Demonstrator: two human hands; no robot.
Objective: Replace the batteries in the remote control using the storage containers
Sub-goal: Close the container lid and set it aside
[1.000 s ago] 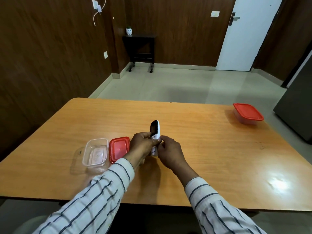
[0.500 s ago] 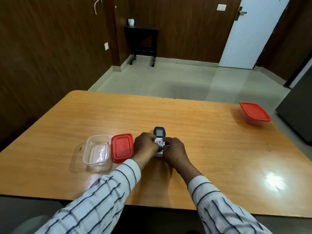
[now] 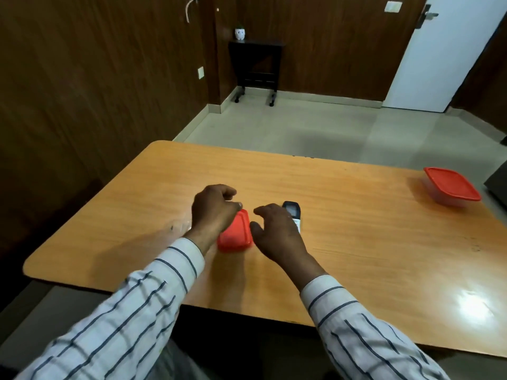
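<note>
Here, two red lids (image 3: 235, 235) (image 3: 451, 183) (one loose), one remote (image 3: 293, 212).

Orange wood-grain table (image 3: 356, 242) filling the middle of the frame, showing a white glare patch at lower right. Red lid (image 3: 236, 234) lying at centre; second container (image 3: 451, 187) at the right edge wearing a red lid over a clear, pale body. Remote (image 3: 293, 215) showing a black top and white lower part, centre. Sleeves (image 3: 123, 319) at the bottom showing white with thin dark navy stripes. Dark brown wood-panelled walls (image 3: 82, 78) covering upper left and top. White door (image 3: 439, 50) sitting at upper right. Black side table (image 3: 256, 64) standing at top centre, carrying a small white pot (image 3: 240, 33). Pale grey-green tiled floor (image 3: 315, 133) lying beyond the table.
</note>
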